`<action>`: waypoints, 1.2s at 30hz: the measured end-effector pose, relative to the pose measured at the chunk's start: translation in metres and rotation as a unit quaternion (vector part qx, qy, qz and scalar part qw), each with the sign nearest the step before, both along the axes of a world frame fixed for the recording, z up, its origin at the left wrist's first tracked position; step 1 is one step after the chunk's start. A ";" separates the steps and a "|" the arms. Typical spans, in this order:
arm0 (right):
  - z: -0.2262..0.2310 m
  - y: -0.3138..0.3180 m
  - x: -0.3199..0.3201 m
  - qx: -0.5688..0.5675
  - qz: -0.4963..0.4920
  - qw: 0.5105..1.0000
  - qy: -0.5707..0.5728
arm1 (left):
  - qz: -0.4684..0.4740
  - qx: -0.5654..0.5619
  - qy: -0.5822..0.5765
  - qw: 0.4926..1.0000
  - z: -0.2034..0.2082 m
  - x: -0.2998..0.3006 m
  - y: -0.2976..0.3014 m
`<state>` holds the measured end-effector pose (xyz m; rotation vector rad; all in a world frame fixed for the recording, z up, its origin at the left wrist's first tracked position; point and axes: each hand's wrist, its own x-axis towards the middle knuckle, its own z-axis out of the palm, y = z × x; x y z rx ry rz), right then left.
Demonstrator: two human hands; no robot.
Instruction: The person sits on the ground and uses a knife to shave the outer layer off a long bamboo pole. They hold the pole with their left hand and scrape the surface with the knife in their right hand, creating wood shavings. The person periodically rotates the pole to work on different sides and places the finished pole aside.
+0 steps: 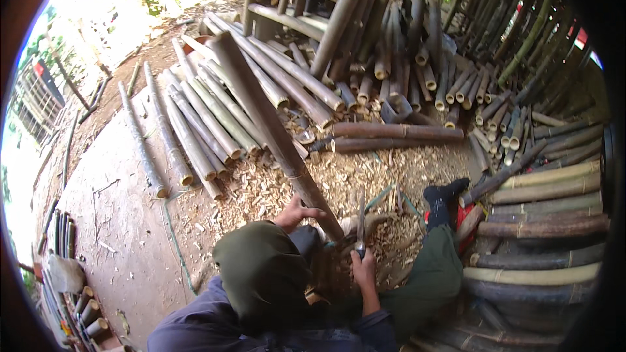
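Note:
My left hand (297, 214) is closed round the lower part of a thick brown bamboo pole (277, 143), one finger or thumb lying across its near side. The pole slants from the upper left down toward my lap, and its lower end is by a short wooden piece (372, 225). Right of that end, my right hand (364, 267) is wrapped round the dark handle of a knife (361, 218). Its long narrow blade points up and away from me, apart from the pole. A dark green hood (261, 274) hides my left forearm.
Wood chips (254, 199) cover the ground ahead. Several cut bamboo poles (189, 124) lie at the left, and two brown poles (398, 137) lie crosswise ahead. Stacked bamboo (548, 221) stands close on the right, beside my outstretched leg (430, 261). A bamboo frame (293, 13) is at the back.

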<state>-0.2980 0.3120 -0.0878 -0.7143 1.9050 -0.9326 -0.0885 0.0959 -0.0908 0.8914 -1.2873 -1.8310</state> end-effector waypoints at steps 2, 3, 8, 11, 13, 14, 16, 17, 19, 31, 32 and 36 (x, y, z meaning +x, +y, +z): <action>-0.008 0.013 -0.011 0.000 -0.036 0.999 -0.029 | 0.039 0.079 0.086 0.992 -0.015 -0.032 -0.003; -0.010 0.012 -0.010 -0.003 -0.043 0.998 -0.048 | 0.069 0.084 0.087 0.990 -0.024 -0.028 -0.014; -0.011 0.018 -0.015 -0.001 -0.040 0.998 -0.039 | 0.267 0.122 0.062 0.954 0.016 -0.017 -0.032; -0.016 0.017 -0.018 0.013 -0.014 1.000 -0.012 | 0.311 0.114 0.018 0.943 0.022 -0.006 -0.048; -0.020 0.015 -0.020 0.013 0.007 1.000 0.009 | 0.356 0.114 -0.004 0.928 0.023 -0.003 -0.060; -0.019 0.013 -0.015 0.007 0.022 1.000 0.017 | 0.394 0.108 -0.006 0.913 0.016 0.007 -0.075; -0.058 0.022 -0.027 -0.010 0.045 0.992 0.117 | 0.386 0.102 -0.051 0.916 0.013 0.019 -0.115; -0.071 0.024 -0.026 -0.020 0.052 0.990 0.131 | 0.396 0.094 -0.070 0.911 0.014 0.033 -0.140; -0.086 0.029 -0.025 -0.041 0.069 0.984 0.156 | 0.434 0.065 -0.181 0.880 0.026 0.062 -0.196; -0.067 0.000 0.010 -0.013 0.053 0.996 0.075 | 0.195 -0.200 -0.223 0.934 -0.026 0.047 -0.205; -0.077 0.016 -0.006 0.024 0.030 0.992 0.118 | 0.129 -0.043 -0.179 0.974 -0.024 -0.016 -0.174; -0.036 -0.001 0.002 0.102 0.082 0.982 0.134 | 0.051 -0.172 -0.288 0.941 -0.048 -0.031 -0.170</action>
